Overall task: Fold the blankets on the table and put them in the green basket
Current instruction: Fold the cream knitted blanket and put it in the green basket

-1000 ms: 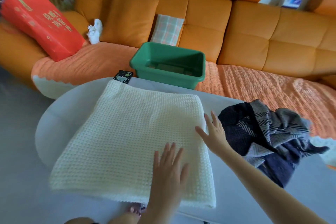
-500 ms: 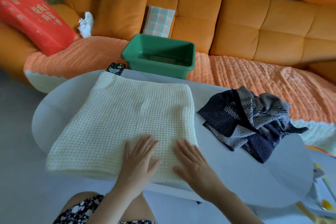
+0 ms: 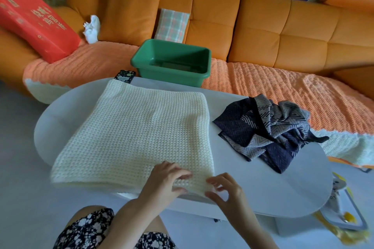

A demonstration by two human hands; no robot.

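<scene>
White oval table (image 3: 263, 186): cream knit blanket (image 3: 141, 131) flat left, crumpled dark patterned blanket (image 3: 269, 129) right, apart.

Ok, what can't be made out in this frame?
All head view.
1. Whether left hand and right hand pinch the near edge of the cream blanket: motion blur.
2. Green basket contents: floor too dim.
3. Black patterned item: half hidden behind that blanket's far corner.

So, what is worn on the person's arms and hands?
Nothing visible: both forearms are bare, without sleeves, and the left hand and right hand carry no glove, ring or watch. Over the lap lies dark cloth with white flowers.
</scene>
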